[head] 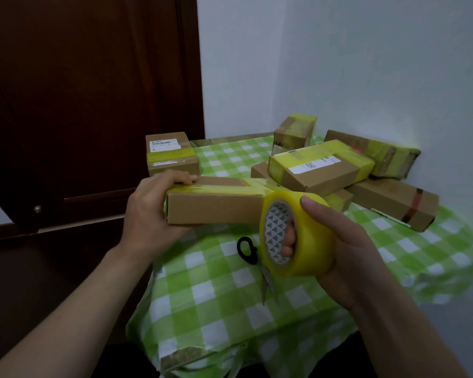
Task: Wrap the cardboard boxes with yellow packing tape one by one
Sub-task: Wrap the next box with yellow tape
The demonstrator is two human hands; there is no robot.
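Observation:
A long flat cardboard box hangs above the table's near left side, gripped at its left end by my left hand. Yellow tape runs along its top edge and stays joined to the yellow tape roll at the box's right end. My right hand holds that roll, with fingers through the core and the thumb on the outside. Several other boxes lie further back, most with yellow tape bands: one at the back left, a stacked one in the middle.
Black-handled scissors lie on the green-and-white checked tablecloth, just under the roll. A brown box with a red band sits at the right. A dark wooden door stands left; white walls close the back and right.

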